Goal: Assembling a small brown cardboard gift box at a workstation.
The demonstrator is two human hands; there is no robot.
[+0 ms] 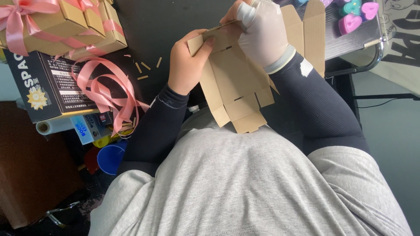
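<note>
A flat brown cardboard box blank (234, 85) with several flaps hangs over my lap, held up between both hands. My left hand (188, 61), bare, pinches its upper left flap with the thumb on top. My right hand (261, 35), in a pale glove, grips the blank's top edge from above and folds it. Both forearms are in dark sleeves. More brown cardboard (308, 30) stands behind the right hand.
Finished brown boxes tied with pink ribbon (65, 26) are stacked at the top left on a black table (166, 22). Loose pink ribbon (109, 87) lies over a dark printed box (43, 83). Heart-shaped pink and teal items (356, 15) sit on a tray at the top right. A blue cup (109, 158) stands below.
</note>
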